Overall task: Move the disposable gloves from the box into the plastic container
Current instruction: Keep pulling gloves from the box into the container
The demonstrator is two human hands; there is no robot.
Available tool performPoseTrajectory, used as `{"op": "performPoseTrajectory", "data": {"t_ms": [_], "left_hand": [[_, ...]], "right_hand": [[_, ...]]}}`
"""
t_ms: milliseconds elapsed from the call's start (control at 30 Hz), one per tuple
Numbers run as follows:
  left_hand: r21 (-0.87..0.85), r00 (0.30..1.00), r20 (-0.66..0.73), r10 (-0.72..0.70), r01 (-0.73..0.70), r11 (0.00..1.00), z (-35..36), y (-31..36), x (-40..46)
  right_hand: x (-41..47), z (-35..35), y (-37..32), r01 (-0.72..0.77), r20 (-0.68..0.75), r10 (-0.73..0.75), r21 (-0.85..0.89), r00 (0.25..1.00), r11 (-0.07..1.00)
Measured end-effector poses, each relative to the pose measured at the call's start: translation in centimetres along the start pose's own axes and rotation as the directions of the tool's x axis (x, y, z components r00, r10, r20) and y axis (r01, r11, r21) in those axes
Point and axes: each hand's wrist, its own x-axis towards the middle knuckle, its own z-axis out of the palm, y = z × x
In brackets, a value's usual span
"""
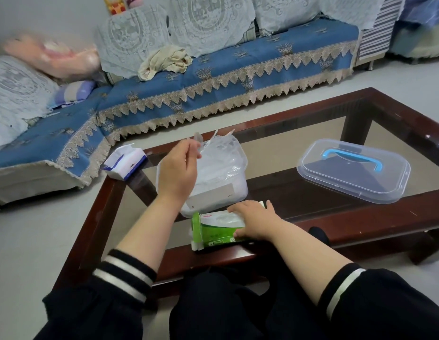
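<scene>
Green box (217,231), lower centre, on its side at near table edge (213,258), top opening showing clear film; gripped by right hand (252,223). Plastic container (228,190) just behind, heaped with disposable gloves (218,158). Left hand (179,173) above it, pinching one glove; fingertips partly hidden. Clear lid (353,170), blue handle, centre right. Tissue pack (126,163), far left corner.

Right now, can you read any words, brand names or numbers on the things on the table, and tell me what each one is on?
No text can be read.
Green glove box: white and red marks on its side and top, too small and blurred to read.
Plastic container: a pale label with tiny dark marks, unreadable.
Blue and white pack: no print legible.
Clear lid: no markings seen.
</scene>
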Motion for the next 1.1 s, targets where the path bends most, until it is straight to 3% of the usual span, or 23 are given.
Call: {"op": "performPoseTrajectory", "data": {"t_ms": [100,267,334,434,534,634,834,1101], "left_hand": [[-0.039,0.994,0.113,-0.009,0.013,0.999,0.6,0.0,-4.2],[-0.075,0.974,0.228,-0.003,0.021,0.997,1.9,0.2,-8.2],[-0.076,0.959,0.273,-0.078,0.102,0.992,2.3,0.6,-8.8],[0.022,0.862,0.413,-0.295,0.315,0.949,3.1,0.4,-9.7],[0.188,0.769,0.513,-0.382,0.333,0.924,3.6,-0.5,-11.1],[0.260,0.776,0.514,-0.366,0.265,0.928,4.0,-1.0,-11.9],[0.219,0.740,0.495,-0.456,0.401,0.889,4.3,-2.2,-12.1],[0.213,0.721,0.516,-0.463,0.415,0.884,4.2,-2.2,-11.8]], "right_hand": [[0.0,0.3,-0.3,0.022,-0.004,-0.022,-0.013,1.000,1.000],[0.8,0.3,-1.2,0.067,-0.172,-0.085,-0.106,0.981,0.992],[1.3,0.4,-1.7,0.144,-0.213,-0.166,-0.112,0.963,0.983],[1.4,0.7,-1.9,0.133,-0.223,-0.119,0.048,0.967,0.990],[1.6,0.7,-1.9,0.049,-0.249,-0.020,0.110,0.968,0.993],[1.8,0.6,-2.3,0.013,-0.262,0.008,0.080,0.965,0.997],[1.4,0.5,-2.9,0.049,-0.292,-0.034,0.042,0.956,0.998],[0.4,-0.1,-3.3,0.157,-0.411,-0.016,0.313,0.912,0.937]]}}
